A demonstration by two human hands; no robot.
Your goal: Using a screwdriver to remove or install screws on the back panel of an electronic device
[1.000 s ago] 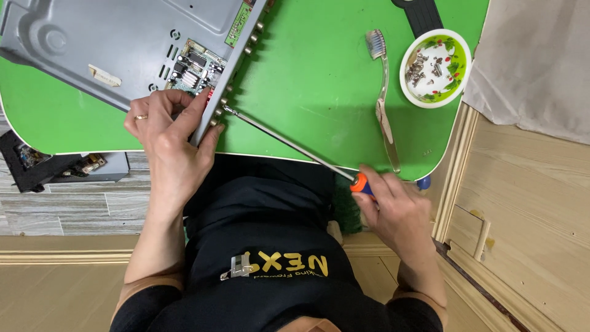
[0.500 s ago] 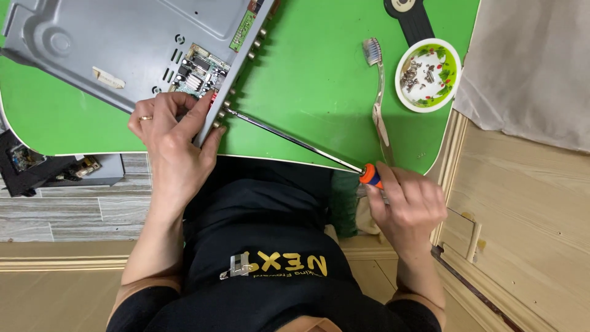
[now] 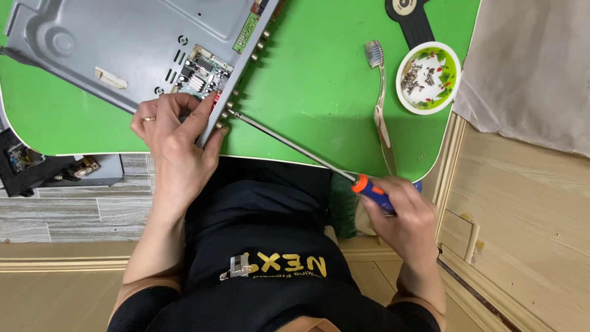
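Fingers of the left hand (image 3: 175,132) clamp the grey chassis (image 3: 123,49) edge, steadying it while the right hand (image 3: 402,212) grips the long screwdriver (image 3: 295,147), its tip at the rear panel.

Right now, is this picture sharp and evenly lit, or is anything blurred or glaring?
Head view: sharp throughout, light soft and even; the screwdriver shaft shines faintly, the left hand casts little shadow on the grey casing, the right hand looks crisp, and the green table shows no glare.

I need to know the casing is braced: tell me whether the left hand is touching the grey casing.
Touching. The head view shows the left hand pressed on the grey casing, fingers lying over its corner edge beside the exposed circuit board.
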